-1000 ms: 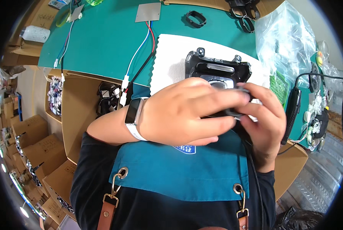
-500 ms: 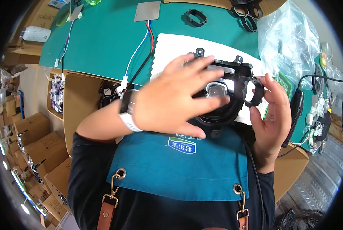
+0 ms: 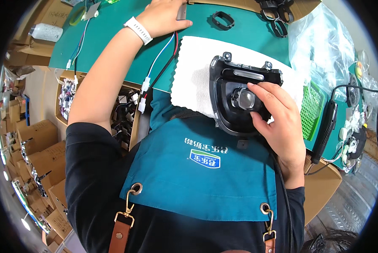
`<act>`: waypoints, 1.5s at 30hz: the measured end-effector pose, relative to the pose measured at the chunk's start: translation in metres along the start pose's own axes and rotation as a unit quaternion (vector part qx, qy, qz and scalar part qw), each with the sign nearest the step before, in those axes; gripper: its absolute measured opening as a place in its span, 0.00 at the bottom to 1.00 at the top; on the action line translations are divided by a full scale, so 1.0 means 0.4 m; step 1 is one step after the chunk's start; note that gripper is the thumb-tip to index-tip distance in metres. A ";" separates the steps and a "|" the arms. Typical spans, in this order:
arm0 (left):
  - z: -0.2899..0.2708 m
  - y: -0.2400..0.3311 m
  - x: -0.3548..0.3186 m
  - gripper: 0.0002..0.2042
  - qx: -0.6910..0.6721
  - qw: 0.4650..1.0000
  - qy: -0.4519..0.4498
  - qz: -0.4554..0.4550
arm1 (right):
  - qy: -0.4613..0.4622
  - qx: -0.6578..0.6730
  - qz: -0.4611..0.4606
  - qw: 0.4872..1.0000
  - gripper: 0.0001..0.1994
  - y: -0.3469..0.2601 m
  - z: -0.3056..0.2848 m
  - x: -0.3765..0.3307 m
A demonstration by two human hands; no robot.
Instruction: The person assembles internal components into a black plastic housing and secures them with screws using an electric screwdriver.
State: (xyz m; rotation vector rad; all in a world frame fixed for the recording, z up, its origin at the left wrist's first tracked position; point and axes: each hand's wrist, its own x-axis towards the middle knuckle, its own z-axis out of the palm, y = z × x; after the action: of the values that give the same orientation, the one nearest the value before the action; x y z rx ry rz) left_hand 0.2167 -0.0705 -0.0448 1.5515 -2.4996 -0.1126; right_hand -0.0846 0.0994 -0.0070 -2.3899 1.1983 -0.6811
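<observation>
My right hand grips a black lamp housing with a round clear lens, held over a white cloth at the near edge of the green mat. My left hand is stretched out to the far side of the mat. Its fingers rest on a small grey metal plate from which red, blue and white wires run back toward me. Whether the fingers pinch the plate or only press it is not clear.
A black ring part and black pieces lie at the far edge. A clear plastic bag, a green grid tray and a black corded tool sit to the right. Cardboard boxes of small parts stand on the left.
My left hand has left the lamp housing and reached out to the grey plate at the far side. The housing is now held by the right hand alone, lens uncovered.
</observation>
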 end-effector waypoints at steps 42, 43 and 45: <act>-0.011 0.453 -0.185 0.34 -0.188 0.969 0.076 0.143 | 0.553 0.209 0.208 0.779 0.20 0.247 -0.419 -0.436; -0.017 0.455 -0.189 0.34 -0.173 0.972 0.074 0.138 | 0.587 0.303 0.113 0.742 0.24 0.248 -0.444 -0.449; -0.013 0.457 -0.189 0.35 -0.163 0.974 0.074 0.137 | 0.650 0.303 0.036 0.696 0.29 0.177 -0.380 -0.344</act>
State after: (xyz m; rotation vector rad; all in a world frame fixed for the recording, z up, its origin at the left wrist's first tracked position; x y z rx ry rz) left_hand 0.0897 0.0791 -0.0188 1.0407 -2.4004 -0.3338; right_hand -0.2882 0.1540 0.0444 -1.0558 1.1028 -2.4633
